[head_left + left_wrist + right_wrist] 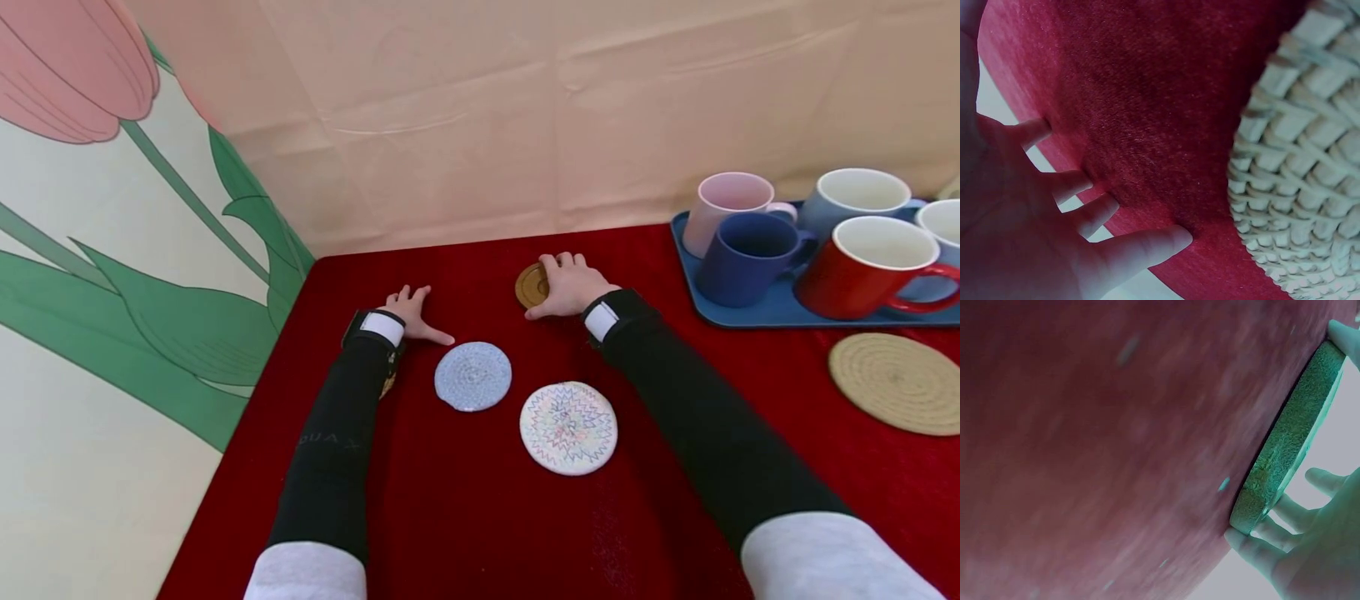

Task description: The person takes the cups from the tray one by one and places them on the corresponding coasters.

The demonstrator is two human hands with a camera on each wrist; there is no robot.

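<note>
At the back of the red cloth, my right hand grips a round brown wooden coaster, thumb and fingers at opposite edges. Seen from the right wrist, the coaster's thick rim lies close over the cloth. My left hand is spread, fingertips on the cloth and nothing in it. Beside it in the left wrist view lies a woven round mat, mostly hidden by the wrist in the head view. A light-blue round coaster sits just right of the left thumb.
Nearer me lies a white coaster with zigzag stitching. At the right stands a blue tray bearing several mugs, among them a red mug and a dark-blue mug. A beige coiled mat lies before it. Draped fabric backs the table.
</note>
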